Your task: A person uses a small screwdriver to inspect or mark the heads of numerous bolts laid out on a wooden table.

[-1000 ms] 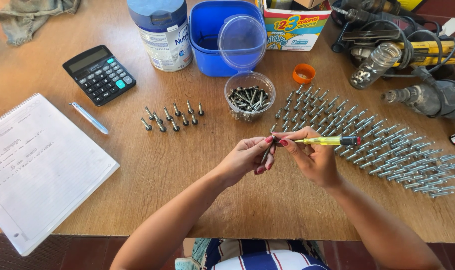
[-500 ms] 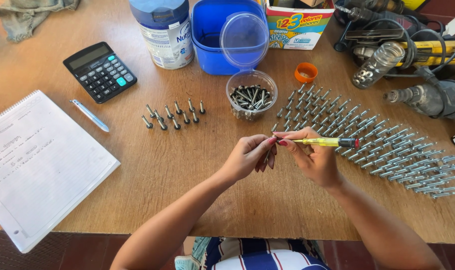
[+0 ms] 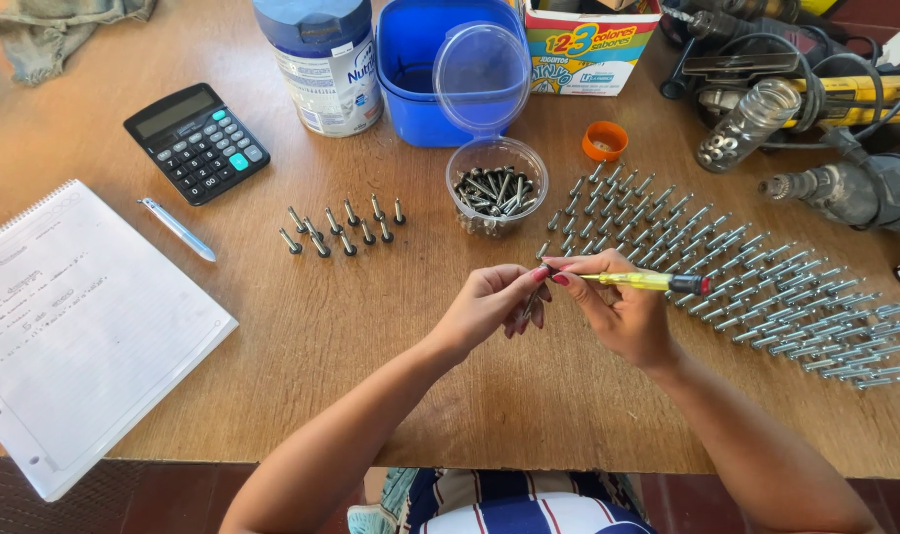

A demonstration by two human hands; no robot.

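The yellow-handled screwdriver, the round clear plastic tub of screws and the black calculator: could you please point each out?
yellow-handled screwdriver (image 3: 640, 281), head view, middle of its handle.
round clear plastic tub of screws (image 3: 496, 158), head view, its far rim.
black calculator (image 3: 205, 150), head view, its keypad.

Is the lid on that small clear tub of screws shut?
No: the clear tub stands open, its round lid flipped up behind it.

Far centre-left: white labelled can (image 3: 326, 69), cylindrical, blue lid. Far centre-right: cardboard carton (image 3: 586, 44), white with multicoloured print. Left: black calculator (image 3: 197, 142), grey blank screen (image 3: 173, 114). Near left: spiral notebook (image 3: 69, 321), white handwritten page.
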